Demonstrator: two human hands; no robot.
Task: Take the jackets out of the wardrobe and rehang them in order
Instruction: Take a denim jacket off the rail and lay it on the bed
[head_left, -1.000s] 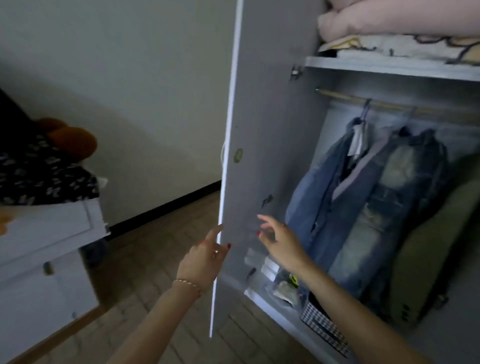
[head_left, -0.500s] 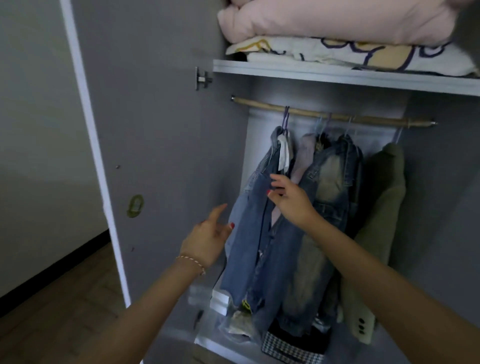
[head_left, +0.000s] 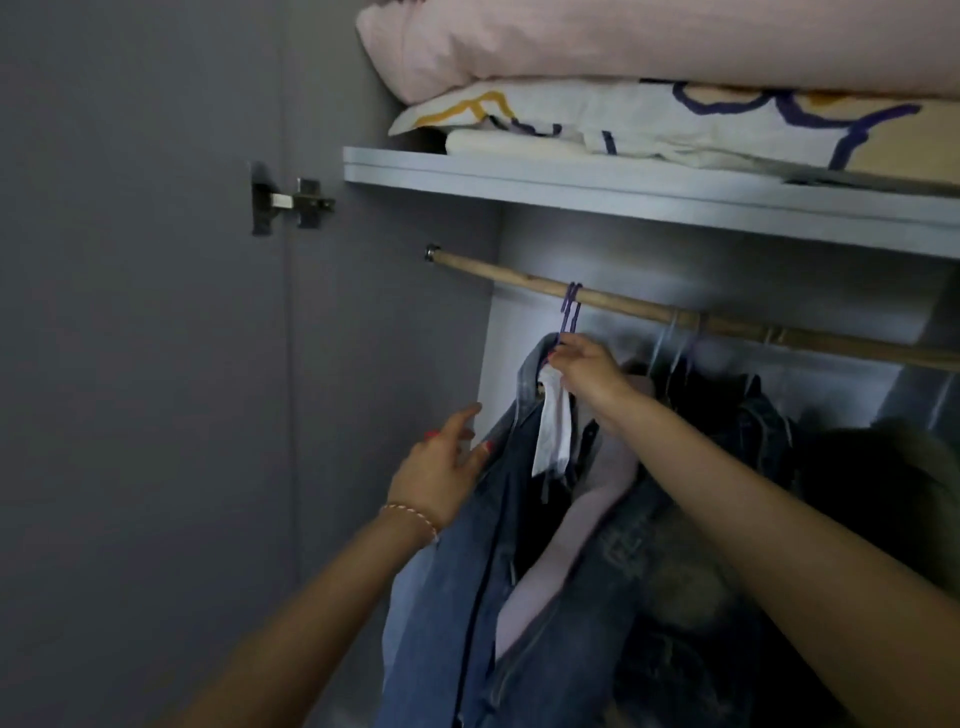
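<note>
Right hand (head_left: 584, 371) was up at the neck of the purple hanger (head_left: 570, 312), fingers curled and pinching it just below the hook, at the collar of the leftmost denim jacket (head_left: 467, 561). Left hand (head_left: 441, 467) sat lower, fingers spread loose and fairly straight, touching the left shoulder of that same jacket, gripping nothing; thin bracelet (head_left: 410, 514) on its wrist. White tag (head_left: 553, 431) hung from the collar right under the right hand. Jacket was on the wooden rod (head_left: 649, 309), hook over it, leftmost of the row. Just right of it a pale pink garment (head_left: 597, 499), then a second, faded denim jacket (head_left: 649, 571), then a dark olive one (head_left: 883, 493) at far right, blurred; their thin hangers (head_left: 670, 343) bunched on the rod. Above the rod a shelf (head_left: 623, 189) carried a patterned white quilt (head_left: 675, 124) with a pink quilt (head_left: 623, 41) stacked on top. Open door (head_left: 130, 364) to the left, hinge (head_left: 291, 200) near shelf level
</note>
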